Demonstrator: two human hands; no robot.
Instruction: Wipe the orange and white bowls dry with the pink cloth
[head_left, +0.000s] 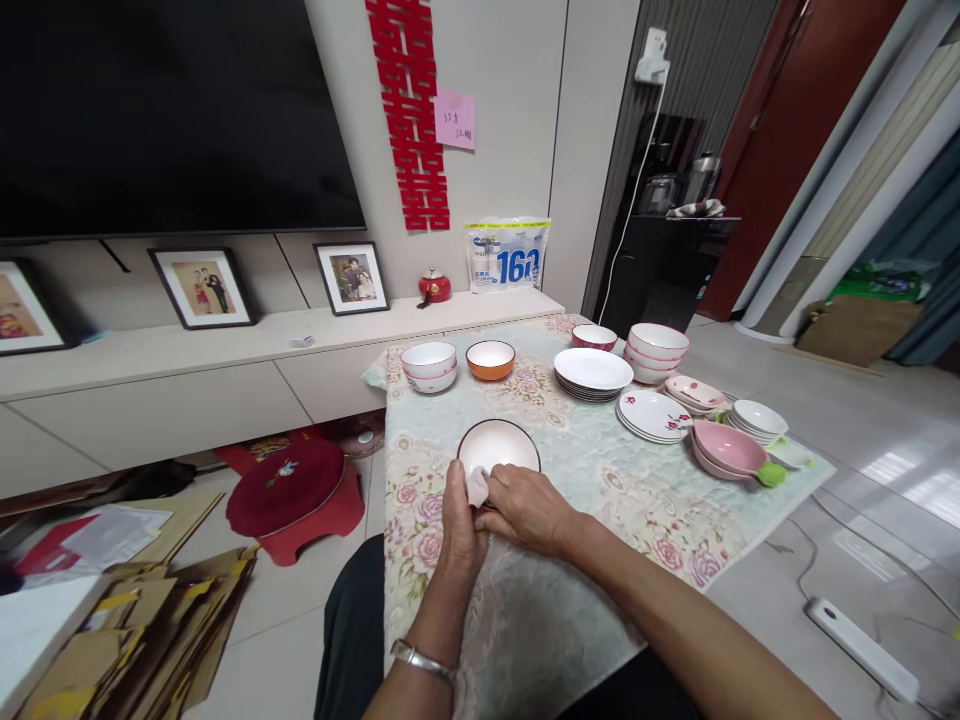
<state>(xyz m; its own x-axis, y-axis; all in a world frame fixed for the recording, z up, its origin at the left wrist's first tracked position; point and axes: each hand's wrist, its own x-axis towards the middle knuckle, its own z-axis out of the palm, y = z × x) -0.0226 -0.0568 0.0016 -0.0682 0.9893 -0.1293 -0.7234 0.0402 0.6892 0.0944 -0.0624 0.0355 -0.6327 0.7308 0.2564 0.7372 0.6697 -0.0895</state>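
Observation:
A white bowl with a dark rim (506,448) is in front of me near the middle of the table, tilted slightly toward me. My left hand (459,520) grips its near left side, thumb along the rim. Pinched in my right hand (532,508) is a white wipe (478,486), pressed against the near left edge of the bowl; part of the wipe is hidden by my fingers. Just beyond stand an orange bowl (491,362) and a stack of white bowls with pink rims (429,368).
On the right of the flowered tablecloth (592,460) are stacked white plates (594,370), flower-patterned plates (654,416), pink-rimmed bowls (657,350) and pink dishes (727,450). A bag of wipes (508,256) stands on the TV cabinet. A red stool (296,500) is left of the table.

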